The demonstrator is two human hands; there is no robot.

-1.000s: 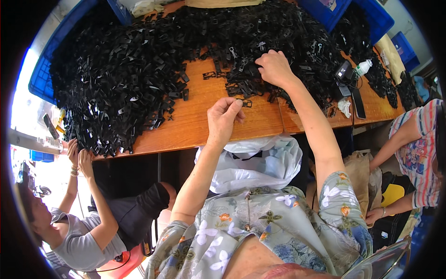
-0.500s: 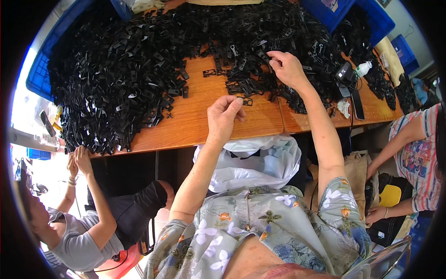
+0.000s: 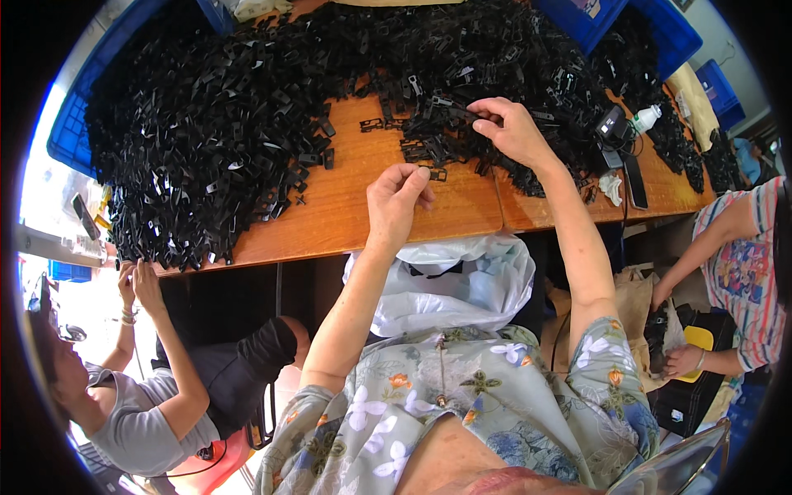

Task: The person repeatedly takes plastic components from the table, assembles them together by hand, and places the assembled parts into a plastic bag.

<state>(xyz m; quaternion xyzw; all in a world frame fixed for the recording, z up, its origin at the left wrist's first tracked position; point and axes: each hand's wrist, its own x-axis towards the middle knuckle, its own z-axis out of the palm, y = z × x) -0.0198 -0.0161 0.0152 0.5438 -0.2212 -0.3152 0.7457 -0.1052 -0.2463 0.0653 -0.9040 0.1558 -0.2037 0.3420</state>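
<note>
A small black plastic frame shows at the fingertips of my left hand, whose thumb and forefinger are pinched on it above the wooden table. To the right and farther off, my right hand is at the near edge of a heap of black plastic parts. Its thumb and forefinger close around a dark plastic piece; the far end of that piece blends into the heap. Several loose black frames lie between my two hands.
A larger black heap covers the table's left. Blue crates stand behind. At right are a black device, a white bottle and crumpled tissue. A white plastic bag hangs below the edge. Co-workers sit left and stand right.
My right hand has drawn back slightly toward me, with a dark piece now between its fingertips. My left hand has barely moved. The co-worker on the right has shifted their hands at a bag.
</note>
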